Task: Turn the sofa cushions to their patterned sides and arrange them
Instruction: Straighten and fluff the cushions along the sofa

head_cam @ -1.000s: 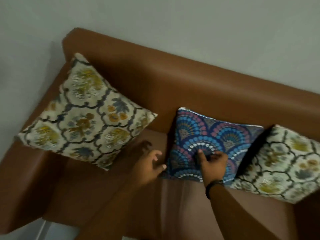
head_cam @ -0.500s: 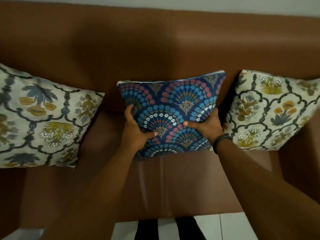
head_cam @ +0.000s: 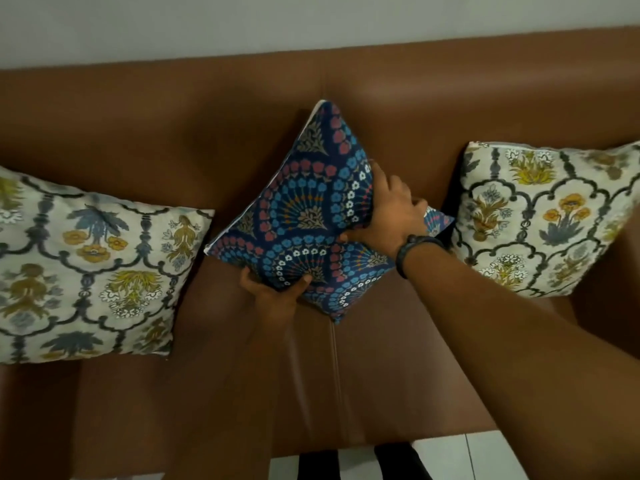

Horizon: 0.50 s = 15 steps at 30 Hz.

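Observation:
A dark blue cushion (head_cam: 311, 216) with blue and red fan patterns stands tilted like a diamond in the middle of the brown sofa (head_cam: 194, 133), one corner up against the backrest. My left hand (head_cam: 277, 289) grips its lower edge from underneath. My right hand (head_cam: 389, 206), with a black wristband, presses and grips its right side. A cream floral cushion (head_cam: 90, 268) lies at the left, pattern up. A matching cream floral cushion (head_cam: 540, 220) leans at the right.
The sofa's armrests rise at both sides, behind the outer cushions. A grey wall runs above the backrest. White floor tiles (head_cam: 485, 455) and a dark striped patch show below the seat's front edge.
The blue cushion stood square against the backrest; now it is turned onto a corner. My left hand slid under its lower edge and my right hand moved up its right side.

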{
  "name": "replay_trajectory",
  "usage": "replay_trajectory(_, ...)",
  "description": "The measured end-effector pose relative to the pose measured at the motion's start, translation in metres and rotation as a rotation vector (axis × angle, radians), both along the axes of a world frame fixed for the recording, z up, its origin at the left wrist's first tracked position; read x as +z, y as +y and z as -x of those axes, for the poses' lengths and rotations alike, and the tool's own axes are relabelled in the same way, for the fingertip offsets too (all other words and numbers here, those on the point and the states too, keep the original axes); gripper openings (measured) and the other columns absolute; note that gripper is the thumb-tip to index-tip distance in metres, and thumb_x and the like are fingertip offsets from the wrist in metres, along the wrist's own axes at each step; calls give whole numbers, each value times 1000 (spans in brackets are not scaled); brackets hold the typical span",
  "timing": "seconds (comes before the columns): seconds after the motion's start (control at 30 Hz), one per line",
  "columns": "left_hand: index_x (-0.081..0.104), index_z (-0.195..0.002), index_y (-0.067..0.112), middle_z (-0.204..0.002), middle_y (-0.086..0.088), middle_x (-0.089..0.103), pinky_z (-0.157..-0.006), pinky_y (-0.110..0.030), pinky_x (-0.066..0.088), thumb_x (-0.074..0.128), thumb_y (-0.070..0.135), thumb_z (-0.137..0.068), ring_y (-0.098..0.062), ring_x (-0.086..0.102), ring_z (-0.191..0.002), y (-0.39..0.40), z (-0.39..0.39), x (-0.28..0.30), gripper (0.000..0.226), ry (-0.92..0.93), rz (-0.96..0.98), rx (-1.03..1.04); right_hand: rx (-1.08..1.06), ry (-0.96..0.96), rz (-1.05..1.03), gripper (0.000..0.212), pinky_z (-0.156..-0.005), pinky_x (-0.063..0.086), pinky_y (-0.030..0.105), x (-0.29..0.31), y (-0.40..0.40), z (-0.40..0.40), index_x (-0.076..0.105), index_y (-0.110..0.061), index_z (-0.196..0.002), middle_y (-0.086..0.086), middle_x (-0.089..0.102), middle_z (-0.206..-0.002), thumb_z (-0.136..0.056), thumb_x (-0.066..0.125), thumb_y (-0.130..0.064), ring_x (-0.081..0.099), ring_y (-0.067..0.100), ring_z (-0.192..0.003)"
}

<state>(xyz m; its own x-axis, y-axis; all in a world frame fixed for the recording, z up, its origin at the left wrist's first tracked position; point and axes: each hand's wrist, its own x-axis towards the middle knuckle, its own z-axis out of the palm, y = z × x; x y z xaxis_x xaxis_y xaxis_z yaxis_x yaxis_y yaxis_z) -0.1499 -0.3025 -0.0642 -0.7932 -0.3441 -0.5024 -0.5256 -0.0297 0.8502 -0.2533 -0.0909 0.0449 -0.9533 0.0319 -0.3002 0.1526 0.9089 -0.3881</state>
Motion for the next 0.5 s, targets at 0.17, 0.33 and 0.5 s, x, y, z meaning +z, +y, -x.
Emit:
replay_trajectory(0.17, 14, -162, 14, -163, -10, 35, -114, -43, 46, 89, 13, -79, -26, 43, -146, 11, 4, 6, 112, -57, 81, -73, -43, 32, 76, 151, -118, 22, 75, -2, 20, -11, -7, -30, -168, 7, 24, -170, -59, 89, -69, 22, 31, -157)
replay_trajectory(0.33, 67, -121, 6, -118, -17, 71, -87, -33, 50, 76, 34, -92, -38, 68, -112, 58, -26, 30, 42, -205, 442, -250, -268, 45, 361, 125, -122, 32, 60, -10, 73, -62, 11, -25, -168, 4, 25, -171, -73, 81, -70, 29, 30, -156)
replay_trajectory(0.5, 58, -124, 27, -111, 3, 67, -84, -36, 54, 69, 42, -93, -19, 67, -101, 187, -30, 66, 35, 14, 443, -855, -732, 185, 507, 92, -108, 49, 47, -12, 208, -92, 37, -15, -154, 12, 50, -145, -82, 84, -50, 54, 32, -131)
